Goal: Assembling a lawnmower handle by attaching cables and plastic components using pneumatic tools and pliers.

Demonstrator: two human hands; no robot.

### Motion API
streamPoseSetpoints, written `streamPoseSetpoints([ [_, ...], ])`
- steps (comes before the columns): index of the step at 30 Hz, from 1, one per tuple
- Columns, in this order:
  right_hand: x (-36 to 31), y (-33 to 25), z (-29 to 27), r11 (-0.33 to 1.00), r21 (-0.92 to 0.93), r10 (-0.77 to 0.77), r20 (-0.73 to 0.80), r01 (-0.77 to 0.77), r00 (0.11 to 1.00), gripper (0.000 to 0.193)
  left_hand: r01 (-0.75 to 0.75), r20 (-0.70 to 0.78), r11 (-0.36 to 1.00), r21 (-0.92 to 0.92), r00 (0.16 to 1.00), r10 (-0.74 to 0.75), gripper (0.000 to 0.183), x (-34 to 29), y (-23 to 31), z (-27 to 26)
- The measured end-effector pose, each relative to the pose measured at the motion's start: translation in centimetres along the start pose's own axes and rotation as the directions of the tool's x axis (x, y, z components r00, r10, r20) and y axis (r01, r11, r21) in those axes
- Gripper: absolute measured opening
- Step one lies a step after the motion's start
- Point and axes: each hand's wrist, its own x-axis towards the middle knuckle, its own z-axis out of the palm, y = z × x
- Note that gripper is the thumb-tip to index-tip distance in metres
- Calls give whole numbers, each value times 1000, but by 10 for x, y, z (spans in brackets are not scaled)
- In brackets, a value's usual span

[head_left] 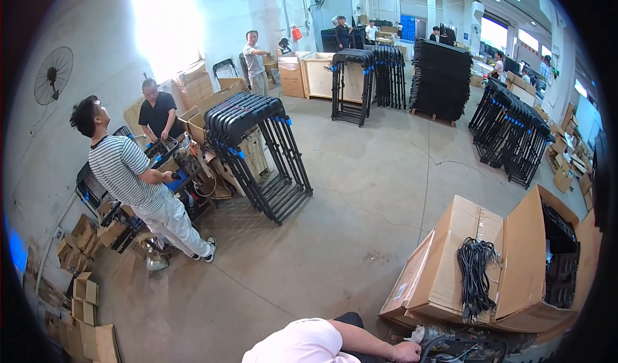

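Note:
My left arm, in a pale pink sleeve, reaches rightward along the lower edge. At its end my left hand [407, 351] is closed, fingers curled in; what they hold, if anything, I cannot make out. Crumpled clear plastic wrap [420, 335] lies beside the fingertips. Just right of the hand is a black frame with rounded corners [465, 341], partly cut off by the lower edge. A dark-clothed knee [351, 323] shows behind the arm. My right hand is out of the picture.
Beyond the frame, a bundle of black cables [476, 276] rests on a cardboard box [444, 260]. An open carton [524, 247] with black parts stands right of it. Black folding frames [257, 150] stand ahead. A person in a striped shirt [125, 170] stands at left, near a cluttered bench.

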Motion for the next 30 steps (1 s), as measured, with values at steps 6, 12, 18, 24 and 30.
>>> streamPoseSetpoints([
  [6,-52,-48,57,994,-5,105,71,-105,992,15,47,-8,999,-7,999,-47,31,-1,-5,-7],
  [12,-74,-69,79,980,4,196,151,-199,969,14,60,35,993,-102,998,-56,23,2,-2,-6],
  [18,-73,-61,84,983,-49,183,184,-177,966,17,-26,-89,999,32,996,28,34,3,-6,-1],
  [24,-79,-73,99,989,-64,144,177,-134,974,26,-1,-70,999,36,998,3,36,3,-6,-6],
  [30,-66,-57,91,982,-113,172,184,-153,968,28,-54,-76,991,119,995,63,37,7,-3,-7],
])
